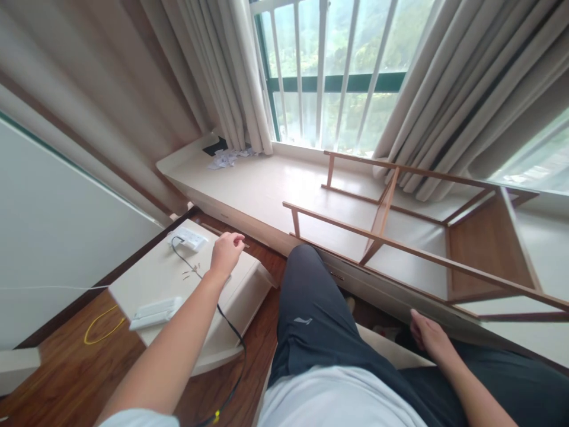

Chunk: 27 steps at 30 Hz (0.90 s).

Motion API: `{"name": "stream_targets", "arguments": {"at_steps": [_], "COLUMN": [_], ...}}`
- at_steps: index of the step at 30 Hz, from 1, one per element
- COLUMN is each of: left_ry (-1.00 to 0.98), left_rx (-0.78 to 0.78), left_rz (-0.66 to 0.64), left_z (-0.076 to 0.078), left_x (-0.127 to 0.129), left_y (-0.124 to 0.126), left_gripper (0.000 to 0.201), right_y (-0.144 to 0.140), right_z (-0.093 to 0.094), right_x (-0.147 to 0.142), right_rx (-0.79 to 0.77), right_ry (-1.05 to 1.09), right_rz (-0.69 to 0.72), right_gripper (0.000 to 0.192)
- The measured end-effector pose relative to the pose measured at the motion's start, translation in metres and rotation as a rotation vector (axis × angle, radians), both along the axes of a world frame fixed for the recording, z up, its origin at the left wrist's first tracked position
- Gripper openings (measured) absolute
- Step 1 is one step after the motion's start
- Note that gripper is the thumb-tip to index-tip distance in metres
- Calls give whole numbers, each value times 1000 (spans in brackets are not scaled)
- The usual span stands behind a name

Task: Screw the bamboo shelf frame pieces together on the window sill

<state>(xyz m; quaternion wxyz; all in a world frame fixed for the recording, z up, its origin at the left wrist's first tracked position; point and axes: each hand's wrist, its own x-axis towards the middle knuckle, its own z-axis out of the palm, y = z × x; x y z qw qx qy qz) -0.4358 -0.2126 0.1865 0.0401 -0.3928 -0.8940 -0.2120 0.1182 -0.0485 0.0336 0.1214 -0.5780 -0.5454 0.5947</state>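
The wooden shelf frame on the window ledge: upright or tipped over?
Tipped over: the wooden shelf frame lies on its side, rails running lengthwise along the window ledge.

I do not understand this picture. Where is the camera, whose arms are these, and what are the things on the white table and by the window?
The single picture comes from a camera worn on a person's head, looking down, so you see that person's own arms and legs. The left hand reaches over a low white table, fingers curled; whether it holds anything I cannot tell. Near it lie some small screws, a white power strip with a black cable, and another white device. The right hand rests, empty, by the person's leg. On the window ledge a half-built wooden frame lies on its side.
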Motion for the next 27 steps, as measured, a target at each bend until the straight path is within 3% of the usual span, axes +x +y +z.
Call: {"name": "stream_targets", "arguments": {"at_steps": [3, 5, 9, 14, 18, 23, 27], "left_ry": [-190, -472, -1052, -1476, -1657, -1757, -1747], "left_rx": [158, 249, 435, 561, 551, 564, 543], "left_rz": [-111, -145, -162, -85, 13, 187, 266], "left_z": [6, -1, -35, -75, -96, -113, -124], "left_x": [57, 97, 175, 250, 277, 287, 293], "left_y": [19, 33, 65, 104, 131, 156, 164], "left_gripper": [20, 20, 22, 20, 20, 20, 24], "right_y": [-4, -6, -5, 0, 9, 30, 37], "right_z": [9, 12, 12, 11, 16, 10, 1], "right_x": [-13, -20, -32, -54, -80, -112, -131], "right_rx": [27, 52, 95, 331, 335, 298, -63], "right_ry": [44, 59, 91, 96, 194, 304, 473], "right_rz": [29, 69, 177, 229, 182, 37, -216], "right_gripper": [55, 54, 45, 34, 25, 23, 31]}}
